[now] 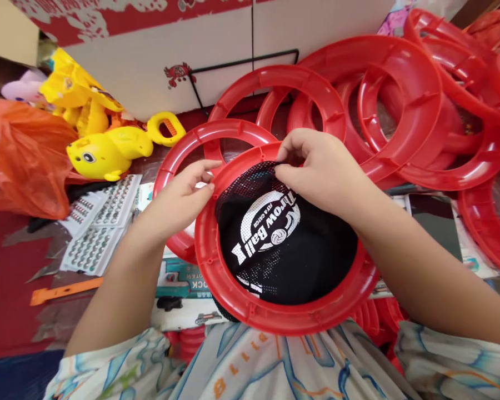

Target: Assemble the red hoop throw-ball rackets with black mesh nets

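A red plastic ring [216,266] sits tilted in front of my chest, with a black mesh net [300,261] printed "Throw Ball" stretched inside it. My left hand [183,194] grips the ring's upper left rim, fingers closed on it. My right hand [316,166] pinches the net's top edge against the ring's upper rim. A second red ring [179,155] lies just behind and under the one I hold.
Several more red rings [400,94] are piled at the right and back. A yellow toy [104,153], an orange plastic bag [20,155], button-cell cards [100,228] and an orange strip [62,291] lie at left. A white and red box [216,50] stands behind. Toy packaging [183,278] lies beneath.
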Action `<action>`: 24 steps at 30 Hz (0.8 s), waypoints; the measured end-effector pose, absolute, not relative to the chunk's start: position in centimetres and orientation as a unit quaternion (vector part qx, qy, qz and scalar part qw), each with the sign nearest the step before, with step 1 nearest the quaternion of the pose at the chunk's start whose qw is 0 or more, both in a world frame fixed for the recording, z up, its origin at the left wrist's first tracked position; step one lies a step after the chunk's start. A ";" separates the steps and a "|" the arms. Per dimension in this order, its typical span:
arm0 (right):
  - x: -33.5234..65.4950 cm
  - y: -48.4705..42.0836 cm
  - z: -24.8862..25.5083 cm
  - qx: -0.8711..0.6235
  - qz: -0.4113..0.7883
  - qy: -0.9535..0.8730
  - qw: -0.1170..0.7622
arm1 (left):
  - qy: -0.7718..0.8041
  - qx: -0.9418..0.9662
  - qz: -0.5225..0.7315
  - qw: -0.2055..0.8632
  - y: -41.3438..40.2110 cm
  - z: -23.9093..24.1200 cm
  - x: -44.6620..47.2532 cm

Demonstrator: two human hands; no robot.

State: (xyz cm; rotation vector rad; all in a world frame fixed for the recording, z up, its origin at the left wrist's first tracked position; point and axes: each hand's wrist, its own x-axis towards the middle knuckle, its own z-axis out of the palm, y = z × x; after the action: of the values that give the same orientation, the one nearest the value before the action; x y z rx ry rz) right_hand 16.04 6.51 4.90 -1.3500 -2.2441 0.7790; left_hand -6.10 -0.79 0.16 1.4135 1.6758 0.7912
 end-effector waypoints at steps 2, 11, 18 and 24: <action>16.0 6.5 4.5 -0.479 0.273 -0.809 0.205 | 0.666 0.573 0.305 0.366 -0.4 0.3 -6.0; 15.8 6.4 3.8 -0.498 0.178 -0.835 0.154 | 0.596 0.624 0.312 0.398 3.8 1.7 -3.3; 15.4 6.6 3.1 -0.477 0.097 -0.863 0.138 | 0.596 0.539 0.367 0.468 3.5 1.5 -3.0; 16.1 6.6 2.8 -0.391 0.049 -0.914 0.100 | 0.618 0.555 0.364 0.421 3.5 1.4 -2.8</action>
State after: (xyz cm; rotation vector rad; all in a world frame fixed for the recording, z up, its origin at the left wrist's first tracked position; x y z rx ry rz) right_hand 16.11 6.64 2.80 -1.1546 -2.7013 0.1436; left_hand -2.75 3.55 1.43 1.3917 1.5493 0.9116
